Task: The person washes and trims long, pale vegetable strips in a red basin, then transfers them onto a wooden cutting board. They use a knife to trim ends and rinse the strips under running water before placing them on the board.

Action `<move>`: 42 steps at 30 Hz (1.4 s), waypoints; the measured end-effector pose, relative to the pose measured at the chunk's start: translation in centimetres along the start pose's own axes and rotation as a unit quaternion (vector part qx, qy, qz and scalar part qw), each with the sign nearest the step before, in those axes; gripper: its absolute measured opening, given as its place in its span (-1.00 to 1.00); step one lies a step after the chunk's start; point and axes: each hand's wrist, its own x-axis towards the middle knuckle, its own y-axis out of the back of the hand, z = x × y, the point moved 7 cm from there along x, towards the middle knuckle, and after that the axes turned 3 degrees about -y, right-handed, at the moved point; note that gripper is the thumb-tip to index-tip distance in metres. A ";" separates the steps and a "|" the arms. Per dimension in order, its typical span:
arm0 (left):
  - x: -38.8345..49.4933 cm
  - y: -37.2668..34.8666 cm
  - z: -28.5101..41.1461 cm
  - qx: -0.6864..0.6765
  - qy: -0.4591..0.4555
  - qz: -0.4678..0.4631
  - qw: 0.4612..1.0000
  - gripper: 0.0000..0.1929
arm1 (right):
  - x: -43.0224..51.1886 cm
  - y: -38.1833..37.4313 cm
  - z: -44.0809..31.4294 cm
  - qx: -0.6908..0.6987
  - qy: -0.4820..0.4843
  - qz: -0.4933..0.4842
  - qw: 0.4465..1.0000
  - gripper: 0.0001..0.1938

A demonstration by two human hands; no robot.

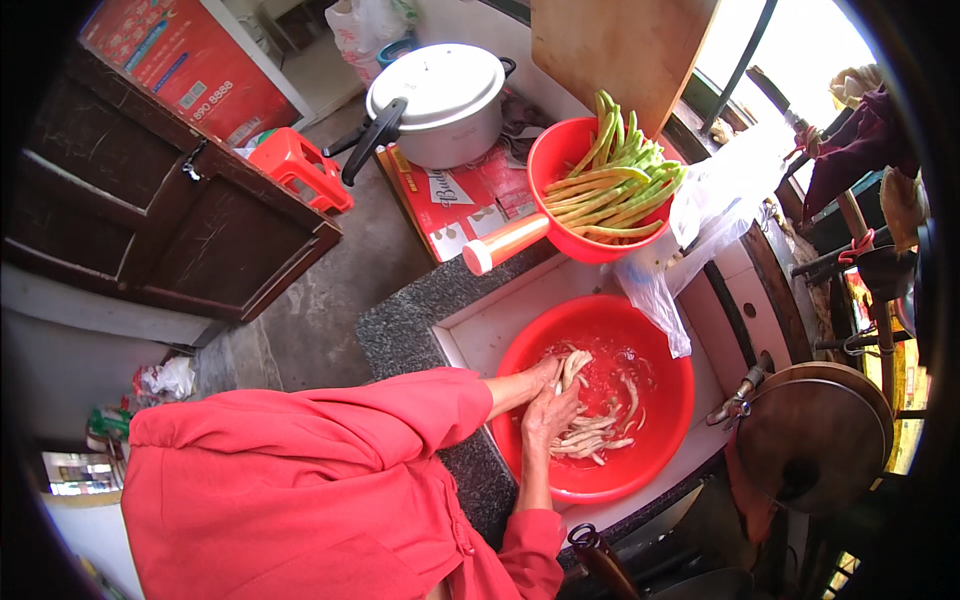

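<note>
A large red plastic basin (679, 390) stands in a tiled sink, with water and loose pale food strips (589, 439) in it. What food the strips are, I cannot tell. Over the basin's near side, my left hand (541, 376) and my right hand (553, 412) are pressed together around a bunch of the same pale strips (576, 366), whose ends stick out beyond the fingers. Some fingers are hidden behind the bunch and the other hand. Long green beans (619, 191) fill a smaller red plastic basin (534, 169) at the sink's back left corner.
A red-orange cylinder (506, 244) lies against the bean basin. A pressure cooker (450, 112) stands on a red carton (442, 202). Clear plastic bags (720, 195) hang over the sink's rim. A tap (739, 394) and a round pan or lid (814, 442) are at the right. A wooden board (615, 52) leans behind.
</note>
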 end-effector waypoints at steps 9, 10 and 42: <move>-5.5 -6.9 1.1 0.403 -0.015 -0.086 0.911 -0.27 | 6.3 2.9 5.7 -0.192 -0.154 -0.042 0.968 -0.60; -6.1 -7.4 1.7 0.477 -0.062 -0.065 0.875 -0.28 | 6.8 3.6 6.8 -0.168 -0.140 -0.076 0.973 -0.61; -6.2 -3.1 -0.7 0.092 0.106 0.121 0.983 -0.54 | 6.5 2.3 4.9 -0.206 -0.152 -0.049 0.965 -0.51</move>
